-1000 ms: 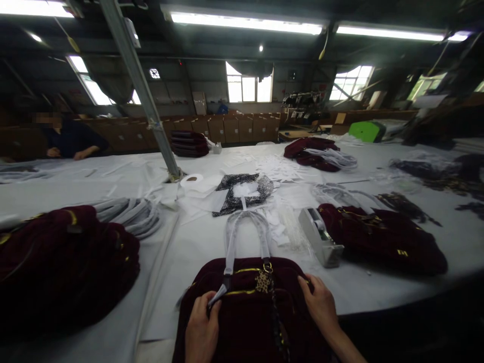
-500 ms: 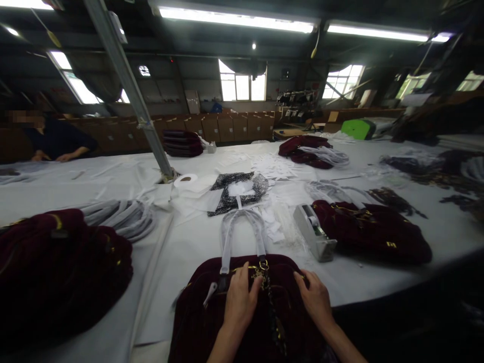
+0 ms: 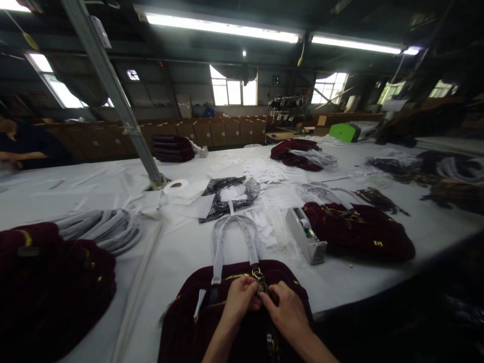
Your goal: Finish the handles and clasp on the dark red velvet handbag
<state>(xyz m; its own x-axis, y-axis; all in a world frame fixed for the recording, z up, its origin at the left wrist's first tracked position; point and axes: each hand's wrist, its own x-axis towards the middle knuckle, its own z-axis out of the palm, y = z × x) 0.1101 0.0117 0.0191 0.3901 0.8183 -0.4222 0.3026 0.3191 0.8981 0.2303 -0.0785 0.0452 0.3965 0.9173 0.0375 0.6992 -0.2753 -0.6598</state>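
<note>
A dark maroon handbag (image 3: 181, 322) lies in front of me, its wrapped handles (image 3: 218, 252) stretched away over the white table. Both hands meet over its upper middle, at a gold-coloured bag charm (image 3: 261, 283) that hangs by the base of one handle. My left hand (image 3: 241, 301) is closed, fingertips pinching at the charm's left side. My right hand (image 3: 285, 307) is closed too, thumb and fingers at its right side. Fingers cover part of the charm. A pale tag (image 3: 199, 303) hangs on the bag left of my hands.
A tape dispenser (image 3: 306, 236) stands beside another maroon bag (image 3: 359, 232) on the right. More maroon bags (image 3: 49, 287) are heaped at left. Ahead lie a paper roll (image 3: 176, 187) and black-and-white wrap (image 3: 212, 201). A metal post (image 3: 113, 91) rises from the table (image 3: 181, 282). A person (image 3: 30, 143) works at far left.
My right hand has moved left from the bag's right side to the charm. My left hand, spread before, now pinches there as well. The view has shifted slightly.
</note>
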